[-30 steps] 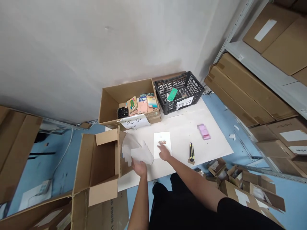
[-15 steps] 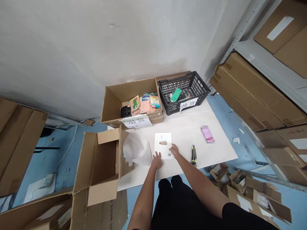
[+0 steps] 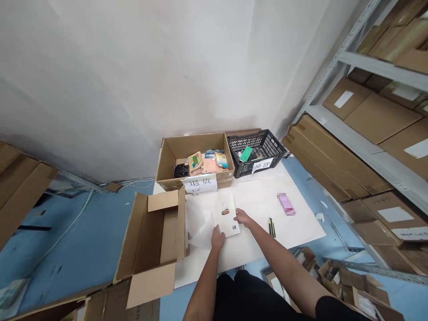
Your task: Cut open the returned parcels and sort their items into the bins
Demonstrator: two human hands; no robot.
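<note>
A white book with a small picture and a barcode is tilted slightly over the table. My left hand grips its lower left corner, fingers closed on the edge. On the right edge, my right hand holds the book between thumb and fingers. Just left of the book lies crumpled translucent plastic wrapping. A yellow and black box cutter rests to the right of my right hand, and a pixelated pink item lies beyond it.
An open carton with raised flaps stands at the left. Against the wall sit a labelled cardboard box of books and a black plastic crate with a green item. Shelves of cartons line the right side.
The book has turned slightly and its right side now appears lifted, with both hands on it. My left fingers have closed at its corner. The whole view has shifted.
</note>
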